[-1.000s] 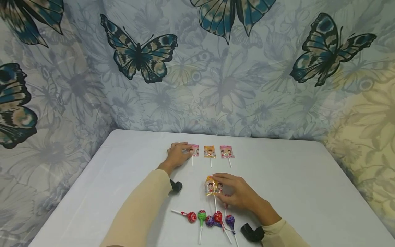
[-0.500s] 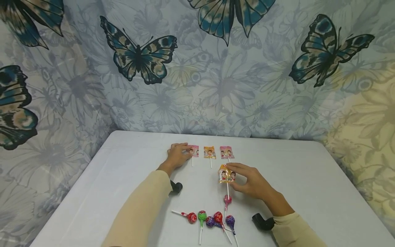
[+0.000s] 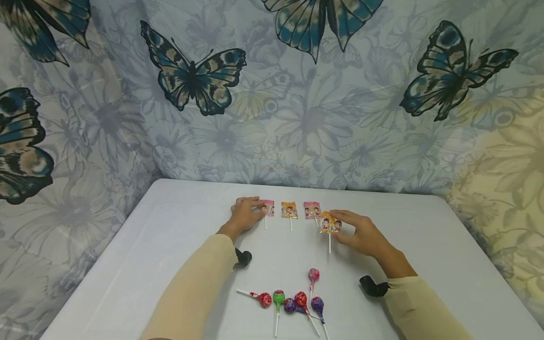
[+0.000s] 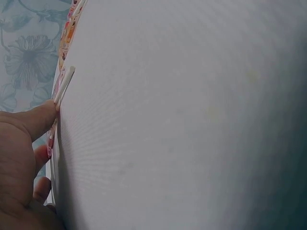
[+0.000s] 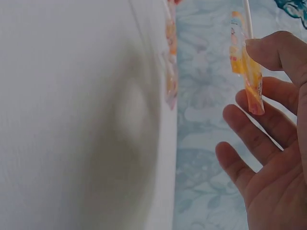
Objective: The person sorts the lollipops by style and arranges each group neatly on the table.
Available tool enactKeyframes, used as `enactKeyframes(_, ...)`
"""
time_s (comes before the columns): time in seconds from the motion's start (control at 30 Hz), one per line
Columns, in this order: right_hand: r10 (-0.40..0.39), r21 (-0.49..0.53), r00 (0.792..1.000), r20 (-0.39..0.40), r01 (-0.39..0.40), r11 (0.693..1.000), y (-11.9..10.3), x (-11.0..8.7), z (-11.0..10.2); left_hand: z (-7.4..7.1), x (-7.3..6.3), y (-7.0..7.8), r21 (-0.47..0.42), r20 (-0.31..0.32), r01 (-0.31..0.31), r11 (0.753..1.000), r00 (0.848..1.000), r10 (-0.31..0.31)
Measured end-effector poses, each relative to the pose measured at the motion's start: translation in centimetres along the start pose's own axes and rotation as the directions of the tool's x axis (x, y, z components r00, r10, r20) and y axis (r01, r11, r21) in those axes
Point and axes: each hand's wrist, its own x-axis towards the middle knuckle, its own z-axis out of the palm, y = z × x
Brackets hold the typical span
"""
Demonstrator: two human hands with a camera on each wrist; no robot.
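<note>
My right hand [image 3: 363, 233] pinches a flat lollipop in an orange wrapper [image 3: 327, 223] between thumb and fingers, its white stick pointing down toward me. In the right wrist view this orange lollipop [image 5: 252, 88] is off the table, beside the thumb. At the row's left end, my left hand [image 3: 245, 212] holds the edge of a pink-wrapped lollipop [image 3: 267, 208], which lies on the table; the left wrist view shows the thumb at its stick [image 4: 65, 85]. Between them lie another orange-wrapped lollipop [image 3: 289, 209] and a second pink-wrapped lollipop [image 3: 311, 209], partly overlapped by the held one.
Nearer me on the white table [image 3: 170, 222] lie several round lollipops: a red one [image 3: 264, 300], a green one [image 3: 278, 297], purple ones [image 3: 317, 303] and a pink one [image 3: 313, 274]. Butterfly-patterned fabric [image 3: 310, 123] hangs behind the table's back edge.
My right hand has carried the orange-wrapped lollipop away from the round lollipops, rightward and back to the right end of the wrapped row. The left hand stays where it was.
</note>
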Motion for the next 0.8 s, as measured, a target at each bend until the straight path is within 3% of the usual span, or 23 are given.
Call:
enactKeyframes(0.5, 0.172, 0.001, 0.981, 0.088, -0.172, 0.985, 4.2, 1.0, -0.4, -0.1, 0.0, 0.2, -0.005, 0.002, 0.025, 1.0, 1.0, -0.025)
enactKeyframes(0.8, 0.275, 0.0, 0.948, 0.16, -0.279, 0.96, 6.4, 1.8, 0.0, -0.1, -0.1, 0.1, 0.008, 0.011, 0.023, 1.0, 1.0, -0.023)
